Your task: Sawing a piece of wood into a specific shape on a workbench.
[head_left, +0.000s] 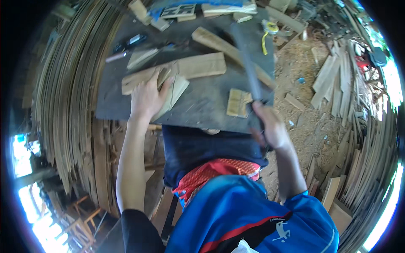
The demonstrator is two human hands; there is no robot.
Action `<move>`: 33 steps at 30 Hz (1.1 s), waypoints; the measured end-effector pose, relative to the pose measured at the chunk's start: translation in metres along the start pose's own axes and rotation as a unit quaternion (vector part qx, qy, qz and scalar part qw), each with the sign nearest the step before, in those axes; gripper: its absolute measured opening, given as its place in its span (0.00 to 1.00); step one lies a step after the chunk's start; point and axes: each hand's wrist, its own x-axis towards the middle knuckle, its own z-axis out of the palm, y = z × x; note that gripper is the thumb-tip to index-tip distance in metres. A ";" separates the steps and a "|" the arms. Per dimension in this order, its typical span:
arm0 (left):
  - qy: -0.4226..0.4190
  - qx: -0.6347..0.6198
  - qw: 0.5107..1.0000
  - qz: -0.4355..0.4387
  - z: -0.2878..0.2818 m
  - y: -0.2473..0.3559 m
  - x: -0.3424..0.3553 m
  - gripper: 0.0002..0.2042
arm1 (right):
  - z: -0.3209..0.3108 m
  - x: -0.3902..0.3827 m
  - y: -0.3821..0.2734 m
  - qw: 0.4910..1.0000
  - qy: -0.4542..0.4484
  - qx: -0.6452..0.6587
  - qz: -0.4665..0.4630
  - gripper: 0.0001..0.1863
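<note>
My left hand [147,97] is closed, thumb and fingers around a small piece of wood [163,77]. That piece rests against a longer wooden board [202,66] lying on the dark tabletop [206,95]. A pale wedge-shaped offcut [176,93] sticks out beside my left thumb. At the table's right front edge, my right hand [271,126] grips a long straight-bladed tool [246,52], smeared by motion, its blade pointing away from me. Its exact kind cannot be made out. Close to the left of this hand lies a small square wood block [238,103].
A wooden strip [219,45] lies slantwise, partly behind the blade. The yellow tape measure [270,28] sits at the far right corner. Several wood scraps [149,17] lie at the back. Tall stacked planks [76,97] flank the left; sawdust and offcuts [327,76] cover the right floor.
</note>
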 end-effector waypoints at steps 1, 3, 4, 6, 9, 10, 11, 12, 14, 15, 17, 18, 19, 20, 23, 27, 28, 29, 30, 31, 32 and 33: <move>0.007 -0.043 0.999 0.008 -0.002 -0.004 0.003 0.26 | -0.008 0.005 -0.006 0.997 -0.006 -0.006 -0.075 0.24; 0.022 -0.109 0.994 0.009 -0.002 -0.015 -0.005 0.24 | -0.004 0.004 -0.002 0.983 0.057 -0.130 -0.114 0.17; 0.018 -0.103 0.995 0.001 -0.001 -0.021 -0.011 0.24 | -0.001 0.006 0.000 0.953 0.043 -0.224 -0.198 0.14; 0.075 -0.177 0.981 0.025 0.002 -0.030 -0.017 0.22 | 0.011 0.016 0.031 0.883 0.040 -0.334 -0.329 0.12; 0.044 -0.276 0.960 -0.011 0.004 -0.037 -0.028 0.21 | 0.048 0.020 0.033 0.881 0.026 -0.315 -0.353 0.09; 0.044 -0.273 0.961 -0.017 0.004 -0.040 -0.031 0.21 | 0.059 0.022 0.026 0.941 -0.007 -0.252 -0.225 0.09; 0.046 -0.270 0.962 -0.014 0.005 -0.042 -0.033 0.20 | 0.068 0.029 0.031 0.917 0.012 -0.268 -0.295 0.11; 0.048 -0.266 0.963 -0.011 0.005 -0.043 -0.035 0.20 | 0.077 0.032 0.035 0.917 0.006 -0.268 -0.294 0.11; 0.045 -0.261 0.964 -0.018 0.004 -0.040 -0.037 0.19 | 0.091 0.035 0.039 0.898 0.045 -0.288 -0.329 0.08; 0.042 -0.256 0.965 -0.019 0.003 -0.039 -0.038 0.19 | 0.096 0.036 0.036 0.887 0.035 -0.309 -0.341 0.11; 0.051 -0.260 0.964 -0.012 0.003 -0.039 -0.040 0.19 | 0.106 0.036 0.030 0.885 0.019 -0.318 -0.339 0.10; 0.060 -0.262 0.963 -0.003 0.003 -0.039 -0.041 0.19 | 0.110 0.035 0.026 0.883 0.005 -0.325 -0.339 0.10; 0.060 -0.264 0.963 -0.004 0.004 -0.038 -0.042 0.19 | 0.114 0.034 0.023 0.882 -0.005 -0.333 -0.334 0.10; 0.074 -0.262 0.962 0.005 0.004 -0.037 -0.043 0.18 | 0.117 0.033 0.018 0.882 -0.006 -0.334 -0.333 0.10; 0.095 -0.257 0.962 0.009 0.008 -0.036 -0.045 0.18 | 0.124 0.035 0.011 0.883 -0.029 -0.345 -0.318 0.13; 0.084 -0.235 0.968 0.007 0.008 -0.036 -0.045 0.20 | 0.125 0.033 0.005 0.893 -0.050 -0.327 -0.306 0.13; 0.083 -0.235 0.968 0.006 0.008 -0.036 -0.044 0.20 | 0.125 0.032 0.003 0.898 -0.059 -0.321 -0.295 0.12; 0.079 -0.222 0.972 0.006 0.007 -0.034 -0.045 0.21 | 0.124 0.032 0.002 0.903 -0.067 -0.315 -0.283 0.12; 0.074 -0.209 0.975 0.006 0.006 -0.032 -0.044 0.21 | 0.123 0.031 0.003 0.904 -0.067 -0.314 -0.282 0.12; 0.072 -0.209 0.975 0.006 0.006 -0.031 -0.043 0.21 | 0.121 0.030 0.004 0.899 -0.060 -0.305 -0.308 0.12; 0.071 -0.194 0.978 0.016 0.006 -0.029 -0.043 0.21 | 0.120 0.029 0.005 0.894 -0.053 -0.296 -0.333 0.11; 0.069 -0.179 0.981 0.025 0.005 -0.027 -0.041 0.20 | 0.119 0.029 0.004 0.895 -0.053 -0.296 -0.331 0.11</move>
